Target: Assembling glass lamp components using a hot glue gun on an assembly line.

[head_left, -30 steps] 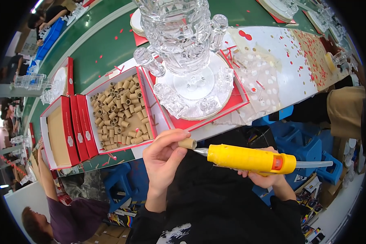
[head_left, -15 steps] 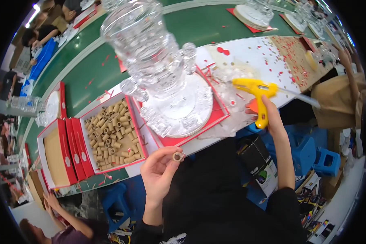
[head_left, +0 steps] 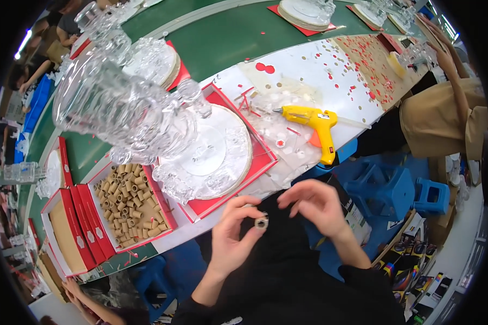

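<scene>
Between the thumb and fingers of my left hand (head_left: pixel 233 233) is a short brown cardboard tube (head_left: pixel 261 222), its round end facing up. My right hand (head_left: pixel 317 208) hovers just to its right, fingers apart and holding nothing. On the table's edge beyond it lies a yellow glue gun (head_left: pixel 314 123) with an orange trigger and a clear glue stick at its back. A tall clear plastic figure (head_left: pixel 124 108) leans over a round white base (head_left: pixel 217 154), which rests in a red-rimmed box tray (head_left: pixel 263 162). More tubes (head_left: pixel 130 200) fill an open box to the left.
Red boxes (head_left: pixel 92 222) stand on edge left of the tubes. Red and gold dots (head_left: pixel 331 65) litter the white table surface. Similar clear figures sit along the green belt (head_left: pixel 217 49). Blue stools (head_left: pixel 379 187) are below at right. Co-workers are at both sides.
My right hand has let go of the glue gun, now lying on the table, and moved toward my left hand. My left hand still holds the tube. The view has shifted.
</scene>
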Available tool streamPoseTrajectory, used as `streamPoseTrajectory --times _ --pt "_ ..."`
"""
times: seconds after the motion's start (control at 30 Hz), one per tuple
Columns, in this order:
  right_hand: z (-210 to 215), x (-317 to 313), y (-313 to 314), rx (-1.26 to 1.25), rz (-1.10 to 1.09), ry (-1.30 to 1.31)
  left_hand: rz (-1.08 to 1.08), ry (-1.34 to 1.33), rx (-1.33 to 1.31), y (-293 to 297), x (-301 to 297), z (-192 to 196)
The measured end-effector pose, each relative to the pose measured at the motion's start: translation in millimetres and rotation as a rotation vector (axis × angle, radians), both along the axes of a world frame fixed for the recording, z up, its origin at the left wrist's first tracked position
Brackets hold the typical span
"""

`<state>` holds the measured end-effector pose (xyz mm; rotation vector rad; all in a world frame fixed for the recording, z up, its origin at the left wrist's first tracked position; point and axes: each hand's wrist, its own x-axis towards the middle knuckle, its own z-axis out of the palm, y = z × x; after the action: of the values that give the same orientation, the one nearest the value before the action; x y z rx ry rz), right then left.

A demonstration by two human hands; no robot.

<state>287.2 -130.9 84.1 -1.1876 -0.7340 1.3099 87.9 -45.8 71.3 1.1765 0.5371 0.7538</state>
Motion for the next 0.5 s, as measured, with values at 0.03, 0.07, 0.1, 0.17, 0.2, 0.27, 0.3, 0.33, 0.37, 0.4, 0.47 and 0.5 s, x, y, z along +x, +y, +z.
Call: streamPoseTrajectory --times 0.03,0.07,0.1,0.17,0.2,0.27,0.3,0.33,0.37,0.4,0.47,0.5 --pt "-6.3 -9.2 -3.1 0.062 0.033 0.165 -0.017 0.009 0.027 -0.4 8.0 -1.7" --pt "-10.6 -17.1 -5.0 0.076 0.018 0.205 -0.071 0.028 0.093 1.5 15.4 -3.1" --pt "-14.4 -22.5 -5.6 0.091 0.003 0.245 -0.079 0.031 0.092 1.4 21.8 -2.2" --pt "-29.6 -27.5 -5.8 0.089 -0.045 0.313 -0.125 -0.002 -0.064 0.3 32.2 -4.6" --pt "-35.0 -28.5 -6.3 0.086 -0.087 0.373 -0.129 -0.009 -0.043 0.1 36.2 -7.2" --pt "-38.1 -24.9 -5.4 0.082 -0.09 0.439 -0.164 -0.007 -0.08 1.6 41.0 -7.4" --pt "-38.7 -22.4 -5.3 0.08 -0.091 0.5 -0.198 -0.011 -0.116 2.5 42.6 -7.1" --pt "-39.8 -20.2 -5.6 0.08 -0.092 0.5 -0.198 -0.01 -0.116 4.3 43.6 -10.1" --pt "-41.4 -17.8 -6.1 0.067 -0.083 0.548 -0.225 0.006 -0.002 6.5 44.2 -15.1" --pt "-41.9 -15.3 -6.8 0.055 -0.074 0.596 -0.251 0.021 0.113 8.1 44.9 -17.2" --pt "-38.3 -9.7 -7.6 0.063 -0.108 0.612 -0.167 0.072 0.118 8.8 46.3 -12.9" --pt "-37.9 -6.4 -7.7 0.071 -0.144 0.628 -0.083 0.121 0.123 9.5 46.8 -11.5"
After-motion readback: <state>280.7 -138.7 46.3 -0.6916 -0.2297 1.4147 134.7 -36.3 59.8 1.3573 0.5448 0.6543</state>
